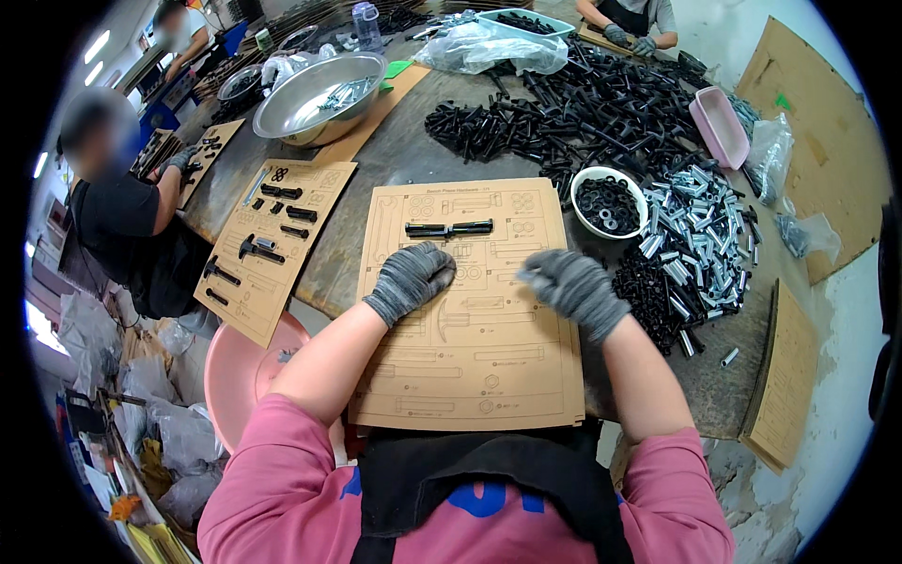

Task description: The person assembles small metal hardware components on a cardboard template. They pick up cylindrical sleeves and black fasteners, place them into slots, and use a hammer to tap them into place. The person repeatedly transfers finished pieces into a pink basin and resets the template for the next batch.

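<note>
In front of me lies a stack of brown cardboard sheets (512, 390) printed with outlines of hardware. Two black bolt-like parts (449, 228) lie end to end across its upper part. My left hand (413, 280), in a grey knit glove, rests on the card just below them with its fingers curled together; whatever they hold, if anything, is hidden. Over the card's right side is my right hand (578, 291), gloved alike. Its fingertips are pinched, and what is between them is too small to make out.
Black bolts (601, 103) are heaped at the back. A white bowl of black washers (609, 202) and silver sleeves (700, 240) lie to the right, beside a pink basket (719, 129). At left are a metal basin (319, 99), a filled card (272, 240) and a co-worker (122, 179).
</note>
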`<state>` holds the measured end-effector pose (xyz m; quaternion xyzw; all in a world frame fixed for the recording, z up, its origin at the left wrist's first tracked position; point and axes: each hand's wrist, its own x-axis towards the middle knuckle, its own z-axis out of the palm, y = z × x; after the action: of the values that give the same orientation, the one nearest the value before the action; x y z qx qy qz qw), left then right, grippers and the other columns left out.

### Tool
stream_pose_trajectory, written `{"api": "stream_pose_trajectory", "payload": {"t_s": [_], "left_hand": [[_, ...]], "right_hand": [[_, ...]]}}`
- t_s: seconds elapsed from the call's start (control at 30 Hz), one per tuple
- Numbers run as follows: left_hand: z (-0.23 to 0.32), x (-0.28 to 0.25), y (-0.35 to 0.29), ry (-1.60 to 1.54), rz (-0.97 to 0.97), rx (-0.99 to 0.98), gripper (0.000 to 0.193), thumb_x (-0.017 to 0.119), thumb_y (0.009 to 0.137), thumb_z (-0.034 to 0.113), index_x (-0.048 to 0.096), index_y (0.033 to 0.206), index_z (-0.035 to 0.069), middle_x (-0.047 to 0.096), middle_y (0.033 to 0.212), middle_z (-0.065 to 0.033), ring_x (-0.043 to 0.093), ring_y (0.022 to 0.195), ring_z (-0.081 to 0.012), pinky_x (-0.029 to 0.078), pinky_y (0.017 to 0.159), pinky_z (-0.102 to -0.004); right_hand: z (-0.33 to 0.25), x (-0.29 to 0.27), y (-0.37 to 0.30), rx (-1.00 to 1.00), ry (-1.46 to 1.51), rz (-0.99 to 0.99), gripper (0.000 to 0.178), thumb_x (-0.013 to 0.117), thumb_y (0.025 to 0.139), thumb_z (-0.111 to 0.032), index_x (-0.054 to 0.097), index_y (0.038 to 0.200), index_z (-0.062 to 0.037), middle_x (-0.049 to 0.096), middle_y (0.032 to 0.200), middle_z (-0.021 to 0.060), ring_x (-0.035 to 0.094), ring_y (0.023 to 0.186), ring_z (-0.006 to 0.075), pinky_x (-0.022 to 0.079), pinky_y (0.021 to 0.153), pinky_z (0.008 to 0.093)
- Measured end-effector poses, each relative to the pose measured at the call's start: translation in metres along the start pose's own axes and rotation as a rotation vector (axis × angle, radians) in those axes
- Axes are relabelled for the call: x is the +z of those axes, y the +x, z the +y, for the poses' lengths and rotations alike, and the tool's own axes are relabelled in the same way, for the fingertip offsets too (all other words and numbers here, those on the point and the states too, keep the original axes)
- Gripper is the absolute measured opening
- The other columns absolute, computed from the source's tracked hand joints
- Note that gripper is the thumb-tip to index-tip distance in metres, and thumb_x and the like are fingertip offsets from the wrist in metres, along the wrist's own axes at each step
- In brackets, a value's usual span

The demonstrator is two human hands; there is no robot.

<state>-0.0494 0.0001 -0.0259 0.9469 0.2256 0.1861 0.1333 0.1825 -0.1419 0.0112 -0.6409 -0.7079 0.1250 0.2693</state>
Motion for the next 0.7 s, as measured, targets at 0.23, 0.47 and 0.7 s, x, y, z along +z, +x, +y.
{"api": "stream_pose_trajectory", "payload": {"t_s": [0.23, 0.47, 0.7], "left_hand": [[0.001, 0.001, 0.001, -0.013, -0.025, -0.014, 0.013, 0.058, 0.076, 0.020, 0.060, 0.083, 0.010, 0.057, 0.078, -0.0093, 0.055, 0.073, -0.0274, 0.045, 0.065, -0.0376], [0.002, 0.002, 0.000, 0.000, 0.105, 0.034, 0.011, 0.058, 0.074, 0.021, 0.061, 0.074, 0.011, 0.056, 0.071, -0.0093, 0.056, 0.065, -0.0275, 0.045, 0.059, -0.0383], [0.001, 0.002, 0.000, 0.038, 0.044, 0.032, 0.012, 0.060, 0.074, 0.019, 0.061, 0.080, 0.009, 0.057, 0.074, -0.0080, 0.056, 0.070, -0.0256, 0.046, 0.063, -0.0355]], "right_hand": [[-0.034, 0.047, 0.008, -0.100, -0.159, -0.144, 0.020, 0.057, 0.077, -0.024, 0.058, 0.091, -0.0105, 0.058, 0.085, 0.0088, 0.058, 0.079, 0.0259, 0.047, 0.069, 0.0350], [-0.029, 0.045, 0.003, -0.152, -0.097, -0.034, 0.019, 0.058, 0.076, -0.022, 0.057, 0.090, -0.0094, 0.057, 0.086, 0.0099, 0.057, 0.080, 0.0259, 0.047, 0.070, 0.0351], [0.032, -0.035, -0.041, 0.064, -0.138, 0.268, 0.019, 0.057, 0.078, -0.022, 0.059, 0.094, -0.0104, 0.059, 0.089, 0.0080, 0.057, 0.083, 0.0256, 0.046, 0.075, 0.0341]]}}
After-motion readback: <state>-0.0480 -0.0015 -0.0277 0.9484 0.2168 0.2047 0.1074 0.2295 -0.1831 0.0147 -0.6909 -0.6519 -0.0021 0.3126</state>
